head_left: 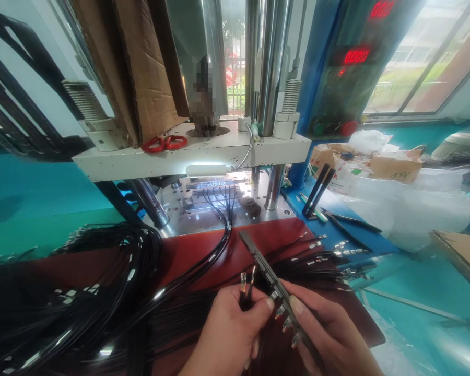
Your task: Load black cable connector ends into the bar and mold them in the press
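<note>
My right hand (pixel 323 326) grips a long dark metal fixture strip (pixel 267 269) that slants across the red board. Several small metal connectors sit along the strip's left edge, close to my right fingers. My left hand (pixel 235 324) is closed around black cables with metal connector ends (pixel 243 282), and its thumb presses a connector (pixel 274 295) at the strip's edge. Two cable ends stick up between the left fingers. Under both hands, black cables run over the red board; their lower parts are partly hidden.
A press with a white plate (pixel 203 151) stands ahead, cables (pixel 224 214) leading into its lit lower tooling. Red-handled scissors (pixel 164 143) lie on the plate. Bundled black cables (pixel 133 245) cover the left side; more cable ends (pixel 325 253) and pliers (pixel 348 224) lie at right.
</note>
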Demonstrator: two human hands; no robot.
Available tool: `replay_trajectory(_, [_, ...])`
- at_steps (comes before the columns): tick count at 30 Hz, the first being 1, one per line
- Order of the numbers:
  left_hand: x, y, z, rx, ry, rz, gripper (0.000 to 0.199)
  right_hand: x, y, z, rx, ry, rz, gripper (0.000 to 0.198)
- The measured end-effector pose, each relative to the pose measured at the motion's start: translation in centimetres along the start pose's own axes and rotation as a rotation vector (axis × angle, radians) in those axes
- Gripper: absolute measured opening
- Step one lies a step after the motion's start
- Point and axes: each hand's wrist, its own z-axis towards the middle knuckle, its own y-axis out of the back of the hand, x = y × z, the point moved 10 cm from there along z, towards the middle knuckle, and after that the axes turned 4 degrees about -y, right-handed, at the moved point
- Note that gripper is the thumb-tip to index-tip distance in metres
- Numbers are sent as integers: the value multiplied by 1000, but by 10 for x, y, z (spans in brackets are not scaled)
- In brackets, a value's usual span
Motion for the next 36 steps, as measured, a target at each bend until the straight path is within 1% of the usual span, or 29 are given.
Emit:
replay_trajectory(3, [8,3,1,-23,35,-45,32,0,0,1,-5,49,-10,59])
replay_trajectory(6, [13,-1,0,51,57,-75,33,-2,0,2,-10,59,48,60])
replay_trajectory(8, [6,-1,-2,88,11,-137,32,-5,0,2,0,12,86,61])
replay_trajectory(9, [0,3,-2,74,-27,-177,30,-8,0,1,-4,-28,97,60])
replay_trajectory(12, [-16,20,-4,-27,-128,-248,27,-10,7,-4,-63,-118,118,57])
replay_trajectory(14, [-19,28,-4,-72,-149,-275,27,-6,11,-6,-102,-110,142,55])
replay_trajectory(17, [-17,31,-4,-76,-133,-325,28,-5,12,-7,-119,-102,151,57])
replay_trajectory(20, [-12,25,-7,-20,-84,-358,31,-8,10,-7,-102,-126,142,59])
replay_trajectory(23, [-9,16,-11,81,-15,-393,35,-5,9,-5,-74,-102,118,59])
replay_trajectory(25, [-8,14,-12,115,7,-400,35,-3,7,-4,-44,-80,107,57])
replay_trajectory(28, [0,15,-7,107,34,-383,37,-1,6,-2,-18,-54,87,53])
replay_trajectory(33, [8,14,4,61,-20,-309,33,12,8,-3,-63,45,61,43])
replay_trajectory(36, [8,12,3,50,8,-233,33,18,8,-4,-76,70,72,41])
